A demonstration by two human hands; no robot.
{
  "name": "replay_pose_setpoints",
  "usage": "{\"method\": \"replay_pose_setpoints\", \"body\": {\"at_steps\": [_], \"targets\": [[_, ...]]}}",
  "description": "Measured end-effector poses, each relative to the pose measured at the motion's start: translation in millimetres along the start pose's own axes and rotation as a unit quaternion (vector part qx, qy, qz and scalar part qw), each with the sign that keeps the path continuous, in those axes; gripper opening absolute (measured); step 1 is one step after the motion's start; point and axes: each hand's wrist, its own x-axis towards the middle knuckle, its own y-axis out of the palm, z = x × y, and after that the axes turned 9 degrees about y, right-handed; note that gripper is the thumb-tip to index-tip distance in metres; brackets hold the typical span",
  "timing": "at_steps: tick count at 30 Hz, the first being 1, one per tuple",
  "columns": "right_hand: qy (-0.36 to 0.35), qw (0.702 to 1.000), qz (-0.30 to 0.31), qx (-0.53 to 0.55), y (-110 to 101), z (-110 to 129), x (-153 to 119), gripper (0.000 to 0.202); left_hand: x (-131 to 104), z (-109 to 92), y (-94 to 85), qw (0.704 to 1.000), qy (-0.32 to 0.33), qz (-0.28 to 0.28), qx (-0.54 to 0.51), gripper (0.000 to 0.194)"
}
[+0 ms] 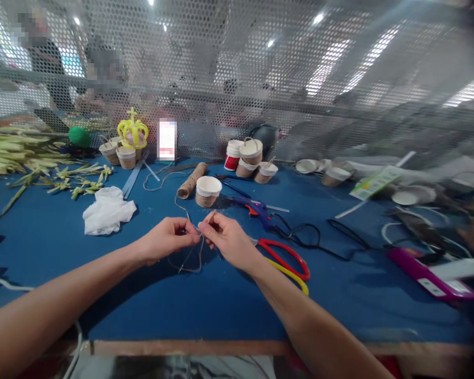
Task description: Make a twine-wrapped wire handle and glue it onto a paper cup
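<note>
In the head view, the left hand (pixel 171 238) and the right hand (pixel 227 239) pinch twine (pixel 201 258) between pressed fingers mid-table (pixel 142 310), its slack looping toward 6 o'clock and a length leading to the twine roll (pixel 191 181) at 11. At 12 o'clock, the cup (pixel 207 192) already has its brown wrap and white rim but shows no loop handle; the twine appears unattached to it, and the scissors (pixel 305 271) lie unheld toward 4.

The table (pixel 150 310) is topped in blue. On it are strewn a crumpled white cloth (pixel 107 213), a twine roll (pixel 192 180), a small paper-rimmed cup (pixel 207 199), a blue glue gun (pixel 263 216) and red-and-yellow scissors (pixel 280 245); pale plant stalks (pixel 8 153) are heaped at the far left.
</note>
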Motion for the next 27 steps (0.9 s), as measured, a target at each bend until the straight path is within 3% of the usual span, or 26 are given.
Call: {"method": "replay_pose_setpoints", "body": {"at_steps": [14, 21, 27], "targets": [[-0.016, 0.997, -0.022, -0.067, 0.8, -1.6, -0.7, 0.022, -0.8, 0.8, 0.8, 1.0, 0.0, -0.003, -0.01, 0.016], [0.007, 0.996, 0.061, 0.06, 0.7, -0.2, -2.1, 0.02, -2.3, 4.3, 1.3, 0.995, -0.023, 0.019, -0.092, 0.016], [0.031, 0.994, 0.067, 0.083, -1.3, -0.6, -1.4, 0.021, -2.2, 1.9, -3.7, 0.995, -0.008, 0.067, -0.069, 0.018]]}}
